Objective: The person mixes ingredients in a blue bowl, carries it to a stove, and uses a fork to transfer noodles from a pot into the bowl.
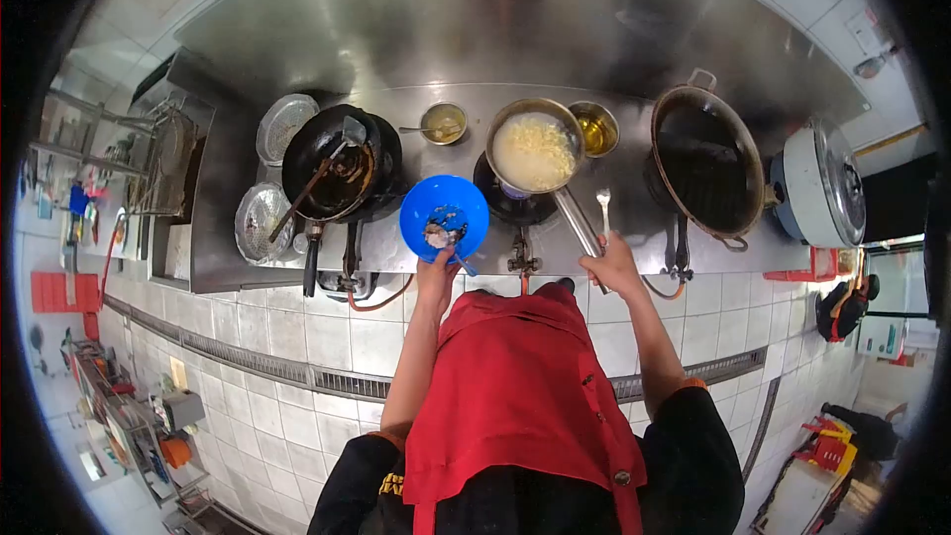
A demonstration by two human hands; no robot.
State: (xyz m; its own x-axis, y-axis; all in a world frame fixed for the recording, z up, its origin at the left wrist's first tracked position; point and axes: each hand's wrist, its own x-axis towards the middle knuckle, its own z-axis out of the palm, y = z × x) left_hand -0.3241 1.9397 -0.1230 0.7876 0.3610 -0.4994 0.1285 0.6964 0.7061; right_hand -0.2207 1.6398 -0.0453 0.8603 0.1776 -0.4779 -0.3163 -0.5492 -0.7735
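My left hand [435, 279] grips the near rim of a blue bowl [421, 198], tilted so its inside shows. Dark and whitish food lies in the bowl, and a spoon handle [466, 266] sticks out over its near edge. My right hand [614, 264] is closed around the long metal handle of a saucepan [573, 213]. Pale liquid with yellowish bits [536, 152] fills that pan, which is over the middle burner. A fork [603, 203] points up from the same hand, its lower end hidden by the fingers.
A dark wok [312, 134] with a spatula [317, 178] sits left, beside glass dishes [263, 223]. Behind stand a small bowl [443, 119] and a bowl of yellow oil [597, 129]. A wide pan of dark liquid [701, 168] and a lidded pot [817, 183] stand right.
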